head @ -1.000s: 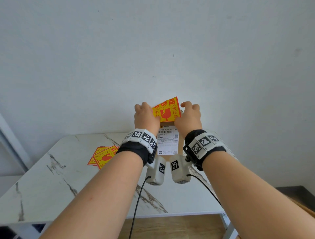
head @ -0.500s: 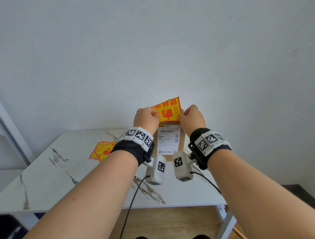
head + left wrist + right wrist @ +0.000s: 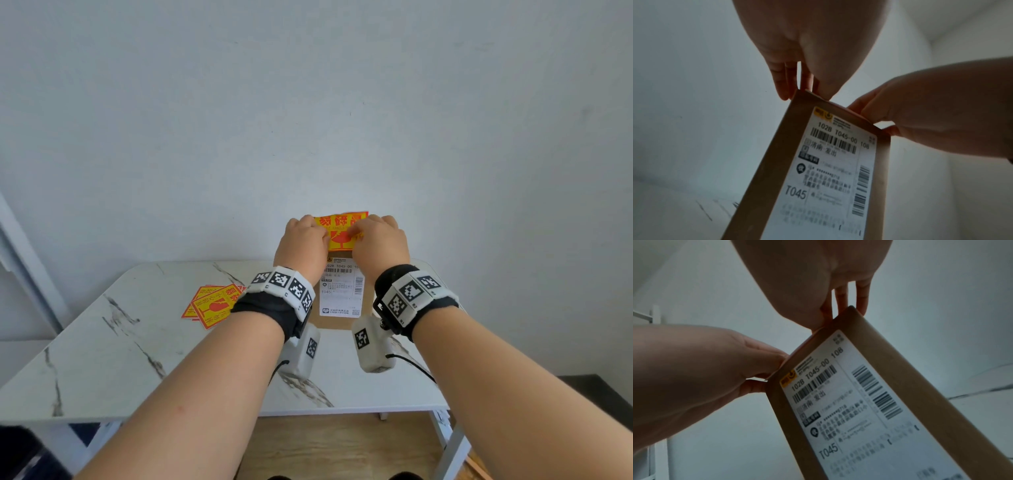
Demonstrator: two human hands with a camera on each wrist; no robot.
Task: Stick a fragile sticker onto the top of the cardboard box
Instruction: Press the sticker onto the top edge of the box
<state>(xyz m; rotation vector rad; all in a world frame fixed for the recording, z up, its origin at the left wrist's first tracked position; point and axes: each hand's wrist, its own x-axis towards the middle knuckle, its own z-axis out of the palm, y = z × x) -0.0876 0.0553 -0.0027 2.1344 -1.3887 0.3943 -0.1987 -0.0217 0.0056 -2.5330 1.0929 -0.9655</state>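
A tall brown cardboard box [image 3: 337, 321] stands upright on the table, its white shipping label [image 3: 340, 291] facing me. A yellow and red fragile sticker [image 3: 339, 233] lies across the box top. My left hand [image 3: 308, 236] pinches the sticker's left end and my right hand [image 3: 373, 236] its right end. In the left wrist view the left hand's fingertips [image 3: 803, 87] meet the box's [image 3: 764, 178] top corner. In the right wrist view the right hand's fingertips [image 3: 838, 313] touch the opposite corner of the box [image 3: 900, 369]. The sticker's underside is hidden.
A pile of spare fragile stickers [image 3: 214, 305] lies on the white marble table [image 3: 120, 359], left of the box. A plain wall rises right behind the box. A white frame [image 3: 20, 260] stands at the far left; wooden floor shows below the table's front edge.
The sticker stood tilted up above the box between both hands; it has come down flat over the box top, and both hands have dropped and closed in over it.
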